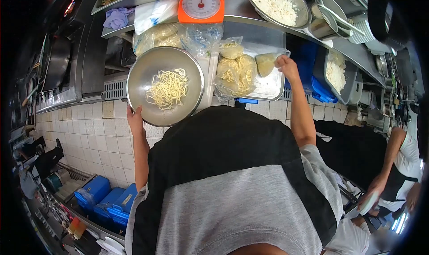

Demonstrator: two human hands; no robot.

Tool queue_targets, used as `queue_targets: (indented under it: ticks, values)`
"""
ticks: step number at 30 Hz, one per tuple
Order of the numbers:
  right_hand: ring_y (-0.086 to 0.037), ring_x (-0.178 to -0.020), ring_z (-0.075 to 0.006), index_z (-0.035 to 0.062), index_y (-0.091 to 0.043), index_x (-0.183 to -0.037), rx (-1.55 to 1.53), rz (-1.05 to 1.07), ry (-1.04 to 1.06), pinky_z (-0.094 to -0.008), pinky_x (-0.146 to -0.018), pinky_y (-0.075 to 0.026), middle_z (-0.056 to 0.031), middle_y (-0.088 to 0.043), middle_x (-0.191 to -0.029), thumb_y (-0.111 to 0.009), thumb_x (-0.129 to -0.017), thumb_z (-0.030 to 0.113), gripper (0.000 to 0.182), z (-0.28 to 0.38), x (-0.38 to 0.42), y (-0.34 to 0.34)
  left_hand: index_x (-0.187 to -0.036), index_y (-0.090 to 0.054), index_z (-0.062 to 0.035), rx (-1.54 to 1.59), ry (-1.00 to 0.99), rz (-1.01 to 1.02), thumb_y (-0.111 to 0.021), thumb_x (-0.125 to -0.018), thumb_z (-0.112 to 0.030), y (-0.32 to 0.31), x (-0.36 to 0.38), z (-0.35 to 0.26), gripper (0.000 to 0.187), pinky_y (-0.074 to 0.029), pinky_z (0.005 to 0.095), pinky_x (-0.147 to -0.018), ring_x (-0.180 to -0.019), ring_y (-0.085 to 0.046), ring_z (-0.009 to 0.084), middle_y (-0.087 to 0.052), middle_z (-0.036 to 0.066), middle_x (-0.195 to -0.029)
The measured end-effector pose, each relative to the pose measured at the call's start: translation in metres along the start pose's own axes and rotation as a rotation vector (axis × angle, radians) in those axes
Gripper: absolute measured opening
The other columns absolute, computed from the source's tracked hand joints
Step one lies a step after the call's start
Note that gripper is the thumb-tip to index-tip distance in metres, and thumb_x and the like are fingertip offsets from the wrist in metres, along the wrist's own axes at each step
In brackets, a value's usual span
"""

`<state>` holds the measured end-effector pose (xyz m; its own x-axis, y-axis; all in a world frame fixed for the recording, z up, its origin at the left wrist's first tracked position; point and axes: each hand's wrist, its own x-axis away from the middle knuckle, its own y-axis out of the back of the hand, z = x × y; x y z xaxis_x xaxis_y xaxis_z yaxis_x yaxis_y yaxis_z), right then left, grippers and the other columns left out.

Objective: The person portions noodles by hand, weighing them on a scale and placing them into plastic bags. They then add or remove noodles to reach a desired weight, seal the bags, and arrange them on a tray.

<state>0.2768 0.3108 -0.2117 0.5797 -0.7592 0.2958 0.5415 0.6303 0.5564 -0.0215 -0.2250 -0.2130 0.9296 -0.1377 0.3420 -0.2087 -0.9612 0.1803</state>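
A large steel mixing bowl [135, 86] with a loose heap of pale noodles [168, 90] inside is at the front left. My left hand [135, 115] grips its lower left rim, thumb showing above the edge. To the right, my right hand [285, 66] has its fingers closed at the end of a small clear bag of noodles [266, 64] over a metal tray [273, 86]. Exactly how the fingers hold the plastic is too small to see. More bagged noodles [237, 74] lie in the tray's left part, just beside the small bag.
Behind the bowl are more plastic bags [165, 35]. On the shelf above stand an orange scale [201, 5] and a bowl of white rice [275, 5]. A tub of rice [336, 75] is at right. Blue bins [96, 190] stand behind me; a co-worker [380, 165] is at right.
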Motion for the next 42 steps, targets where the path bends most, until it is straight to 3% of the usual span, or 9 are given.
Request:
queue_targets:
  ticks: [2,6,9,14,16,22,25,32,42]
  values:
    - [-0.062,-0.066,-0.0142,0.0024,-0.063,-0.088,-0.002,-0.022,0.18,-0.0271,-0.063,-0.049,-0.0073,-0.066,-0.073,-0.051,-0.092,0.025,0.026,0.005,-0.001,0.01,-0.127,-0.044,0.0044,-0.087,-0.071,-0.123,-0.061,-0.083,-0.011,-0.005,0.003,-0.008,0.05,-0.043,0.0298,-0.084,-0.098,-0.054,0.0202,-0.052,0.014,-0.12]
    - [-0.061,-0.064,-0.0118,0.0017,-0.06,-0.084,0.144,-0.02,0.318,-0.0256,-0.061,-0.048,-0.0054,-0.064,-0.07,-0.05,-0.094,0.021,0.025,0.144,0.049,0.056,-0.128,-0.044,0.0035,-0.068,-0.066,-0.141,-0.062,-0.082,-0.012,0.0,-0.012,-0.006,0.051,-0.041,0.0323,-0.09,-0.102,-0.051,0.0225,-0.048,0.015,-0.125]
    - [-0.059,-0.062,-0.0105,0.0012,-0.058,-0.083,-0.004,-0.014,0.401,-0.022,-0.058,-0.047,-0.0035,-0.063,-0.07,-0.048,-0.095,0.019,0.024,0.215,0.066,0.079,-0.128,-0.044,0.0028,-0.121,-0.114,-0.166,-0.063,-0.082,-0.012,0.006,-0.02,0.003,0.052,-0.039,0.0345,-0.092,-0.108,-0.047,0.023,-0.047,0.016,-0.128]
    - [-0.055,-0.057,-0.008,0.0043,-0.058,-0.09,-0.244,0.185,0.813,-0.0194,-0.052,-0.044,-0.0043,-0.063,-0.074,-0.046,-0.097,0.021,0.022,0.349,0.11,0.096,-0.129,-0.045,0.0015,-0.079,-0.122,-0.169,-0.062,-0.083,-0.014,0.01,-0.023,0.017,0.051,-0.037,0.0357,-0.095,-0.11,-0.045,0.0241,-0.047,0.015,-0.129]
    - [-0.055,-0.063,-0.0098,0.0043,-0.063,-0.093,-0.263,0.004,0.775,-0.0222,-0.056,-0.044,-0.0051,-0.063,-0.077,-0.053,-0.093,0.033,0.03,0.36,0.05,0.115,-0.129,-0.045,0.0009,-0.058,-0.147,-0.172,-0.061,-0.084,-0.014,0.012,-0.024,0.02,0.05,-0.038,0.0355,-0.094,-0.11,-0.045,0.0236,-0.048,0.015,-0.128]
    - [-0.061,-0.055,-0.0161,0.0052,-0.058,-0.086,-0.203,-0.081,1.054,-0.0283,-0.053,-0.053,-0.0086,-0.06,-0.07,-0.047,-0.092,0.027,0.025,0.462,0.035,0.064,-0.128,-0.046,0.0003,0.063,-0.148,-0.179,-0.06,-0.084,-0.01,0.008,0.003,0.004,0.047,-0.039,0.0333,-0.093,-0.109,-0.048,0.0218,-0.048,0.015,-0.127]
    - [-0.059,-0.049,-0.0175,0.0036,-0.057,-0.084,-0.31,-0.042,0.905,-0.0299,-0.045,-0.05,-0.0075,-0.059,-0.069,-0.044,-0.092,0.022,0.023,0.479,-0.023,0.038,-0.127,-0.047,0.0005,0.068,-0.15,-0.196,-0.059,-0.084,-0.008,0.011,0.014,-0.002,0.046,-0.04,0.0318,-0.092,-0.106,-0.05,0.0205,-0.049,0.015,-0.125]
    - [-0.06,-0.055,-0.0168,0.0044,-0.056,-0.087,-0.47,0.044,0.841,-0.0287,-0.05,-0.051,-0.0082,-0.061,-0.073,-0.044,-0.093,0.024,0.024,0.461,-0.036,-0.002,-0.126,-0.048,0.0004,0.115,-0.074,-0.209,-0.058,-0.083,-0.005,0.027,0.023,0.007,0.045,-0.04,0.0296,-0.091,-0.104,-0.051,0.0186,-0.05,0.014,-0.122]
    - [-0.059,-0.062,-0.0121,0.0042,-0.061,-0.092,-0.202,-0.03,0.758,-0.0257,-0.053,-0.05,-0.0051,-0.062,-0.076,-0.05,-0.092,0.026,0.024,0.435,0.0,0.02,-0.123,-0.051,0.0006,0.131,-0.085,-0.197,-0.059,-0.082,-0.005,0.022,0.011,0.006,0.042,-0.04,0.0273,-0.088,-0.097,-0.052,0.0151,-0.052,0.012,-0.119]
